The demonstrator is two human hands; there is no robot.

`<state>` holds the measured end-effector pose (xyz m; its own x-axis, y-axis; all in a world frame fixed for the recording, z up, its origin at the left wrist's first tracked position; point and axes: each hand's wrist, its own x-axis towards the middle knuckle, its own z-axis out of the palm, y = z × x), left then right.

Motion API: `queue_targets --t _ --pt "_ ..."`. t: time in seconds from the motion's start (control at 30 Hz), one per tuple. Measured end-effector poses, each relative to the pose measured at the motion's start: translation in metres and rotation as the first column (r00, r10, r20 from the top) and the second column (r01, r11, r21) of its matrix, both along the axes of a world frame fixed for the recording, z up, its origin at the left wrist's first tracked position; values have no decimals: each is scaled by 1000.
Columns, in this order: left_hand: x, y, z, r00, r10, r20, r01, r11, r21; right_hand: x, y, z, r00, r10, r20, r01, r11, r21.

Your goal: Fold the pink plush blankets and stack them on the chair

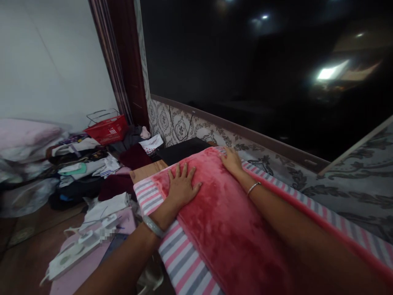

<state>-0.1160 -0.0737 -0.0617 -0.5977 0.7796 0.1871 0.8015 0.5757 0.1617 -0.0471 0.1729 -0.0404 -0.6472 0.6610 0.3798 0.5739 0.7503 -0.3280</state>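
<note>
A plush red-pink blanket (pixel 227 213), folded into a long strip, lies over a striped cloth (pixel 184 254) of pink, grey and white. Flat on the blanket's left side near its far end rests my left hand (pixel 183 186), fingers spread. My right hand (pixel 231 160) lies at the far right corner, its fingers stretched along the blanket's edge, with the striped cloth just beside it. Neither hand grips anything. Under the cloth's far left corner a wooden tabletop (pixel 147 171) shows.
A large dark television screen (pixel 245 73) hangs on the patterned wall ahead. To the left lie heaps of clothes (pixel 82 168) and a red basket (pixel 107 129). A white power strip (pixel 72 254) sits on a pink surface near my left arm. A black flat object (pixel 184 149) stands beyond the blanket.
</note>
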Motion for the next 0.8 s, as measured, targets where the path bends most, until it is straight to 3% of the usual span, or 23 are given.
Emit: queue_targets --t 0.1,0.2,0.33,0.4,0.5,0.63,0.7,0.8 --pt "1 0 1 1000 5 13 -5 1000 -4 2 -25 -12 977 127 174 -129 992 4" --pt "2 0 1 1000 -1 23 2 1000 -9 3 -40 -11 906 181 383 -139 981 -135" --pt "2 -1 0 1000 -16 20 16 1000 7 21 -57 5 923 164 347 -106 978 -179" --pt "2 -2 0 1000 -18 19 18 1000 7 49 -76 7 940 203 274 -177 977 -119" --pt "3 -2 3 1000 -17 20 17 1000 -4 107 -113 -2 892 359 276 -361 932 -46" --pt "4 -1 9 1000 -17 20 17 1000 -13 175 -154 -10 795 471 383 -453 880 -143" --pt "4 -1 12 1000 -15 13 16 1000 -22 198 -167 0 781 493 383 -441 870 -219" --pt "3 1 18 999 -38 -2 38 999 -30 239 -186 28 846 453 280 -392 886 -249"
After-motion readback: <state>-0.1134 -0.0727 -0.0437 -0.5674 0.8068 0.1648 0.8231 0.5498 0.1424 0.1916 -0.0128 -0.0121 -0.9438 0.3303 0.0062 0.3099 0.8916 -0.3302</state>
